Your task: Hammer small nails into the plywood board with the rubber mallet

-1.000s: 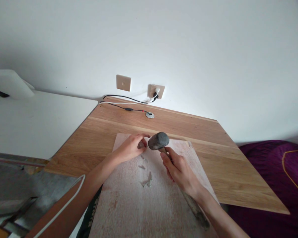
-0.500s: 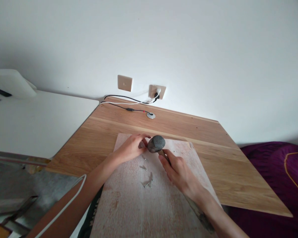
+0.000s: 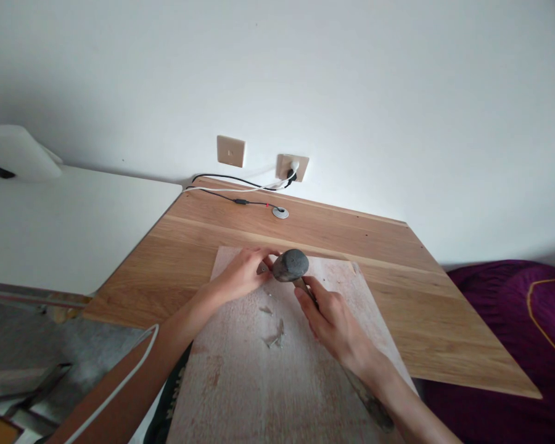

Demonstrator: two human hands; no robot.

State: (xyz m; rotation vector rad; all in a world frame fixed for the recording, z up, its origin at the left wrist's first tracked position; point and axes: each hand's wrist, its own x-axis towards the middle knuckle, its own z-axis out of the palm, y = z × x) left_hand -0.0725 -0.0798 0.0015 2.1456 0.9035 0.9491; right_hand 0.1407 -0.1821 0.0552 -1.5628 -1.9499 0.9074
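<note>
My right hand [image 3: 335, 320] is wrapped round the handle of a mallet [image 3: 292, 265] with a dark, rounded head. The handle runs back under my forearm. My left hand [image 3: 243, 274] is closed just left of the head, its fingers curled over the far part of a pale, whitish wooden board [image 3: 240, 382]. A small grey piece [image 3: 261, 268] shows at these fingers; its kind and whatever the fingertips grip are hidden behind the mallet head. Several small nails or pointed metal bits [image 3: 275, 336] lie loose on the board between my hands.
The board rests on a wooden desk [image 3: 444, 333] against the wall. Cables run along the back to a wall socket [image 3: 292, 168] and a round grommet [image 3: 280, 213]. A white table [image 3: 74, 228] adjoins at left; purple fabric [image 3: 499, 308] lies at right. A white cord [image 3: 120, 388] crosses my left forearm.
The view has shifted very slightly. Both hands, the mallet and the loose metal bits keep nearly the same places on the board.
</note>
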